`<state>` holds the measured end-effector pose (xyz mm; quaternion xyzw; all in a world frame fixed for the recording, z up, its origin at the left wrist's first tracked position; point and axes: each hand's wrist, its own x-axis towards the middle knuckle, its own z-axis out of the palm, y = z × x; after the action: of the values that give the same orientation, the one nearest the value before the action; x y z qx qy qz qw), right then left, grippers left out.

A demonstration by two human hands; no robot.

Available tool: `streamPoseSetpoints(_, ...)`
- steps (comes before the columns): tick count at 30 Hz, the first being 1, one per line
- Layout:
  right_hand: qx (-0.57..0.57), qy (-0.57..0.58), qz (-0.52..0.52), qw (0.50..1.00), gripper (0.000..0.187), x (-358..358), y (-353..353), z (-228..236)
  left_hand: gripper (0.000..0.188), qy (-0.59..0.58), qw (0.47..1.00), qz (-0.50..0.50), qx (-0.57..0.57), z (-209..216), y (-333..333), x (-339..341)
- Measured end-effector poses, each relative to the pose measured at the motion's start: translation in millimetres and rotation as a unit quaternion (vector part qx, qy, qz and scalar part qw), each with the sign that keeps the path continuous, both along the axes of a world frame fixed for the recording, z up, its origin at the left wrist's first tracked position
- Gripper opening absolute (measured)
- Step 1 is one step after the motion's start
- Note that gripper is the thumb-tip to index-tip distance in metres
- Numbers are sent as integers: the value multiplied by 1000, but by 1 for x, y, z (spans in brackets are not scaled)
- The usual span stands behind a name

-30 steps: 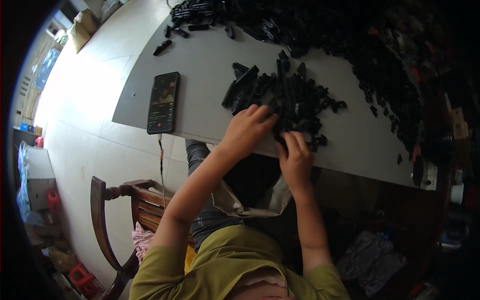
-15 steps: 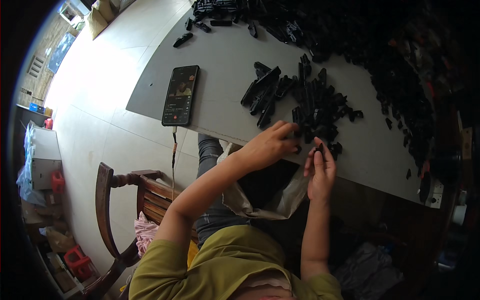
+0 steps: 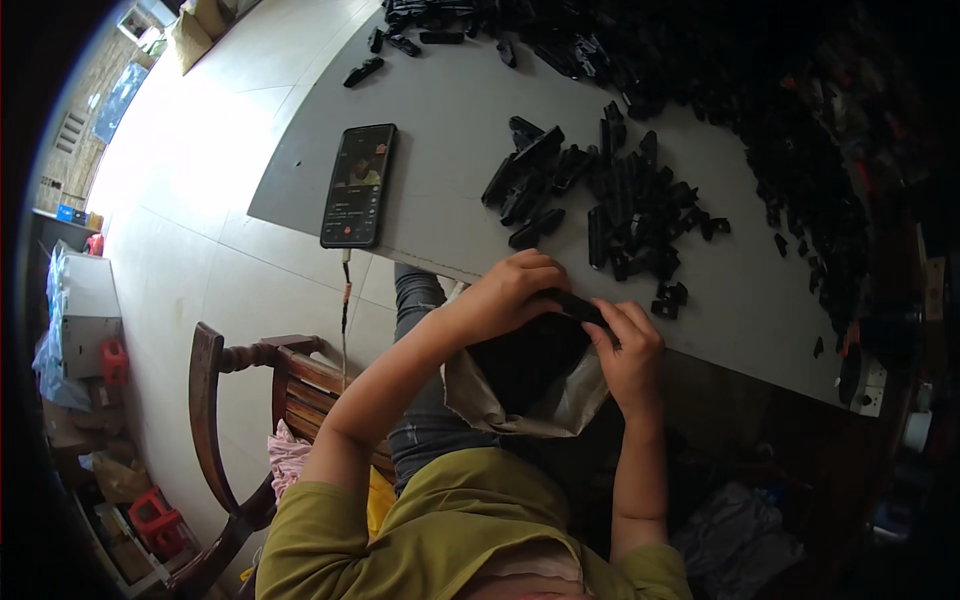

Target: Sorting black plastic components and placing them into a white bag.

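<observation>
Between my two hands is an elongated black plastic piece (image 3: 578, 307). My left hand (image 3: 515, 290) has its fingers closed round the left end, and my right hand (image 3: 628, 345) pinches the right end between thumb and fingers. Whether a smaller part is also under the right fingertips is hidden. Just below them an open pale sack (image 3: 575, 405) sits at my lap, dark inside. Beyond the hands, on the grey table (image 3: 450, 180), lie a loose group of long black pieces (image 3: 525, 175) and a heap of mixed black parts (image 3: 635, 205).
A phone (image 3: 358, 190) with a lit screen lies at the table's left edge, a cable (image 3: 346, 290) hanging from it. Large black piles (image 3: 690, 60) cover the far and right sides. A wooden chair (image 3: 215, 420) stands at left, a power strip (image 3: 872, 390) at the right corner.
My left hand has drawn back from the heap with a long black piece. My right hand has lowered slightly and turned inward, and both hands now meet on that piece above the sack.
</observation>
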<state>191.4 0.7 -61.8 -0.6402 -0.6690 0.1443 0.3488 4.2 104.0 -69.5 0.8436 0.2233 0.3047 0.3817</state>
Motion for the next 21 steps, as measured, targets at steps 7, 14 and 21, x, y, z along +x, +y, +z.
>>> streamPoseSetpoints(7,2,-10,59,998,29,11,5,6,22,-16,999,-46,-16,-5,0,5)
streamPoseSetpoints(14,-32,23,19,999,34,20,-8,4,22,-8,999,-25,-20,-6,-1,5)
streamPoseSetpoints(21,-5,-43,43,998,32,5,4,3,22,-23,999,-40,-8,-9,-2,6)
